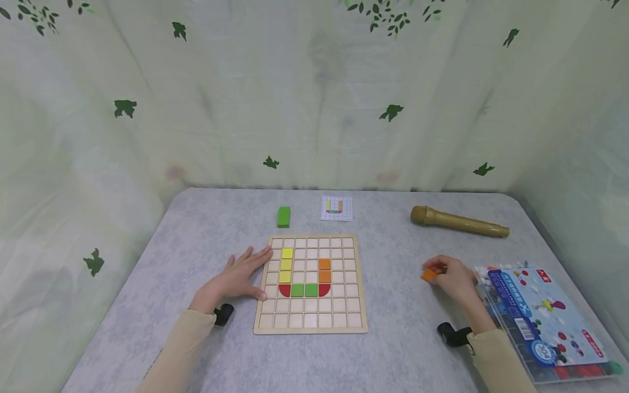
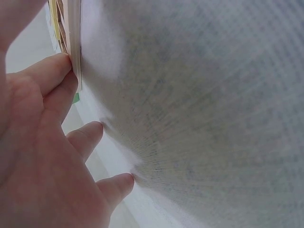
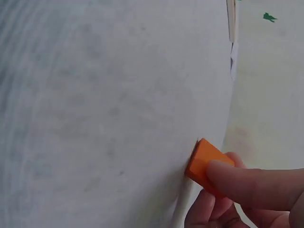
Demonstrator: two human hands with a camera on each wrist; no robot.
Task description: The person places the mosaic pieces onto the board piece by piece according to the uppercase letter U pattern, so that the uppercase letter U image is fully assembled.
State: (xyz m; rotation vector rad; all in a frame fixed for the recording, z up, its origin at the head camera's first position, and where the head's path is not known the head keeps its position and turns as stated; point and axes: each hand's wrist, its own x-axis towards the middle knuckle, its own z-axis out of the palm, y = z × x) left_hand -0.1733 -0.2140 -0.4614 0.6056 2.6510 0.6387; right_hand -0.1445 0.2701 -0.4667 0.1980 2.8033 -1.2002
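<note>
A wooden grid board (image 1: 341, 322) lies in the middle of the table. On it, yellow square tiles (image 1: 286, 265) form a left column, orange squares (image 1: 325, 270) a shorter right one, with red rounded corner tiles (image 1: 285, 290) and green squares (image 1: 304, 290) along the bottom. My left hand (image 1: 239, 277) rests with spread fingers at the board's left edge; the left wrist view has its fingertips (image 2: 64, 61) touching the frame. To the right of the board, my right hand (image 1: 453, 277) pinches an orange square tile (image 3: 203, 164) between thumb and fingers, close to the tabletop.
Behind the board lie a green block (image 1: 283, 217) and a small pattern card (image 1: 336, 208) showing a coloured U shape. A brown microphone-shaped object (image 1: 459, 221) is at the back right. Beside my right forearm sits a clear plastic box with a printed blue-and-white cover (image 1: 555, 322).
</note>
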